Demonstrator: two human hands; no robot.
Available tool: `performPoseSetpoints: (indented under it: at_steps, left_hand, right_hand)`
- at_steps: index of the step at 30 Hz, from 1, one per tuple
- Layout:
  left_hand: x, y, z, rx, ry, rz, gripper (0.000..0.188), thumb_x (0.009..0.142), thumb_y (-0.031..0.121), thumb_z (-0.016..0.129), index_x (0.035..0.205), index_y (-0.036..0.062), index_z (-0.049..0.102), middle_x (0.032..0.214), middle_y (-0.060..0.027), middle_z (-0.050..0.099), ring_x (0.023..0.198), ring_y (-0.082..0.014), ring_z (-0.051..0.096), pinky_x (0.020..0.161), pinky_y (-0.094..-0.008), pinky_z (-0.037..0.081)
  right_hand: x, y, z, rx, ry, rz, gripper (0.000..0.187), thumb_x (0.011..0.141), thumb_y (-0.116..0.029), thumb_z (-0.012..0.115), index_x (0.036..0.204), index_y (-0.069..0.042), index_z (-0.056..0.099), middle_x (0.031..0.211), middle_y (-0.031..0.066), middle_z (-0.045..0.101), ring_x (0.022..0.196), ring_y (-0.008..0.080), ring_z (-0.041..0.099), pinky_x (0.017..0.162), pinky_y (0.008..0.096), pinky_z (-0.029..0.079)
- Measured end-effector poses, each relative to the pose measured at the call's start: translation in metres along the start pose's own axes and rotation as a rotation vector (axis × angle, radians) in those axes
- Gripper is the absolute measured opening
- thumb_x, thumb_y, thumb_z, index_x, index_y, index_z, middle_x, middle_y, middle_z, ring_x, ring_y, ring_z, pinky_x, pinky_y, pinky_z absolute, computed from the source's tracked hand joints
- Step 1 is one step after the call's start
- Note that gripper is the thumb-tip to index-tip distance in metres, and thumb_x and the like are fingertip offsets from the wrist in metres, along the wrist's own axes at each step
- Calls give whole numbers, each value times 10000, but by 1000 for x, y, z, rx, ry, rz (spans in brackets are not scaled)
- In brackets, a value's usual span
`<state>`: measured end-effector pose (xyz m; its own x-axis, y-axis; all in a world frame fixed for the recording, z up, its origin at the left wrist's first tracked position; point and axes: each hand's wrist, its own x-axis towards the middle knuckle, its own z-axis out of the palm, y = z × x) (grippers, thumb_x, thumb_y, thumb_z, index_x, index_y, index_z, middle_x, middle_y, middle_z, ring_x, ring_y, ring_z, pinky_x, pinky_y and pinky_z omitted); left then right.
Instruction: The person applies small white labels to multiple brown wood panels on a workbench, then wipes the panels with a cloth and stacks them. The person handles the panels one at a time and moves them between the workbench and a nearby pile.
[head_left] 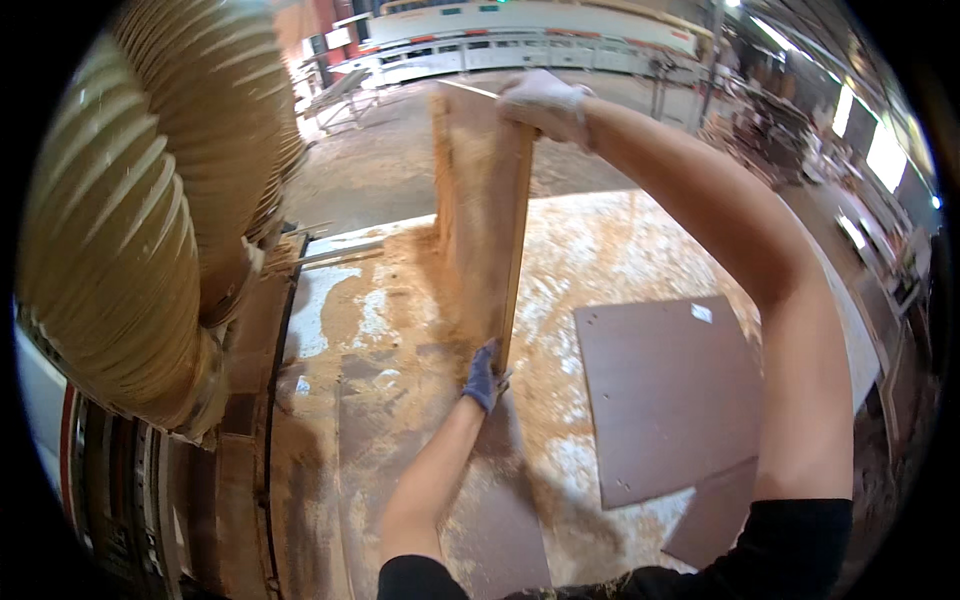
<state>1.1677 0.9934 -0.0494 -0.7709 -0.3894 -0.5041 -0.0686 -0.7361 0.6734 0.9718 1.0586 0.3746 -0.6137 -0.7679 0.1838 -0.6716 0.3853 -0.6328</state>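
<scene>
A brown wooden panel (487, 190) stands on edge above the dusty table, sawdust sliding off its left face. My right hand (545, 105), in a pale glove, grips its far top corner. Low on the near edge, my left hand (483, 378), in a grey-blue glove, is closed around the panel; some of its fingers are hidden behind the edge. Right of the panel, a flat brown board (670, 395) with small holes and a white label lies on the table. Part of another brown board (712, 515) shows beneath it.
Sawdust covers much of the white-topped table (610, 225). Large ribbed hoses (130, 250) rise at the left beside a machine edge (275, 400). A long white machine (530, 45) stands across the floor at the back. Stacked material (770, 130) lies far right.
</scene>
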Motion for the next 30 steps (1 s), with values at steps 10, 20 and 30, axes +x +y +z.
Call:
performPoseSetpoints:
  at_steps: [10,20,30]
  left_hand:
    - [-99,-153,22,531,-69,97,489,815,405,626,1162,90,487,1057,-85,545,962,-207,517,806,-322,413]
    - [-264,-232,45,1569,-43,452,774,763,457,659,1349,47,363,1348,-231,383,1250,-361,374,1044,-397,314]
    - [-353,-273,25,1944,-280,426,778,754,511,589,1342,46,380,1385,-199,359,1299,-343,307,1087,-453,177]
  right_hand:
    - [-332,206,-101,535,53,151,457,778,-175,583,1191,16,534,844,63,613,706,149,594,651,279,514]
    - [-703,393,18,311,507,707,594,816,-120,604,1341,23,366,1362,208,400,1279,278,368,1056,359,304]
    - [-792,296,160,262,603,1098,732,755,-205,664,1359,-4,302,1335,222,422,1228,334,411,1026,366,322]
